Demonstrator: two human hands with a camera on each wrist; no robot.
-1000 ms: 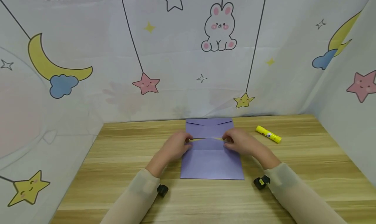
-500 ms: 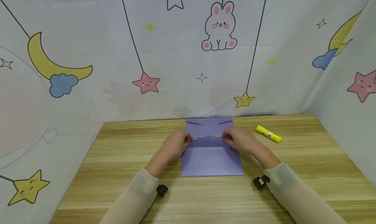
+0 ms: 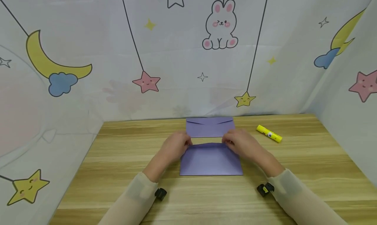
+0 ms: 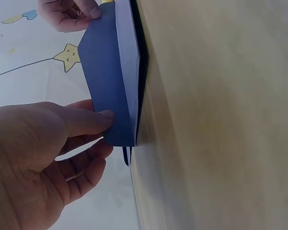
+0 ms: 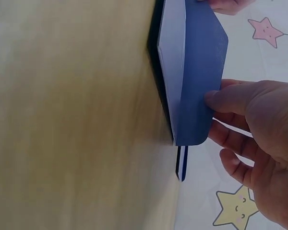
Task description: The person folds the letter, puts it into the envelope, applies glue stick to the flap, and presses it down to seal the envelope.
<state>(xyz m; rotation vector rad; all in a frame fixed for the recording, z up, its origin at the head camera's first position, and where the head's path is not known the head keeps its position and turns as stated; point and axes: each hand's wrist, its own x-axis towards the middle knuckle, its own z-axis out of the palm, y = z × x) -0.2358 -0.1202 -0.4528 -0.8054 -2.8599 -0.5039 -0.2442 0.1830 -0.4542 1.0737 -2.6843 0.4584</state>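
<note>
A purple envelope (image 3: 210, 162) lies on the table in front of the person, its flap (image 4: 102, 72) standing up along the far side. My left hand (image 3: 175, 145) pinches the left end of that flap between thumb and fingers. At the other end, my right hand (image 3: 243, 143) pinches the flap the same way, thumb on the near face in the right wrist view. Behind it lies a second purple envelope (image 3: 209, 129), with a strip of bare table between the two.
To the right of the far envelope lies a yellow glue stick (image 3: 269, 134). A white curtain (image 3: 173, 54) printed with stars, moons and a rabbit hangs behind the wooden table (image 3: 123, 159). Black wrist cameras (image 3: 160, 194) sit at both sleeves.
The flap has tipped up from leaning away to standing, still pinched at both ends. A wider gap now shows between the two envelopes. The glue stick has stayed put.
</note>
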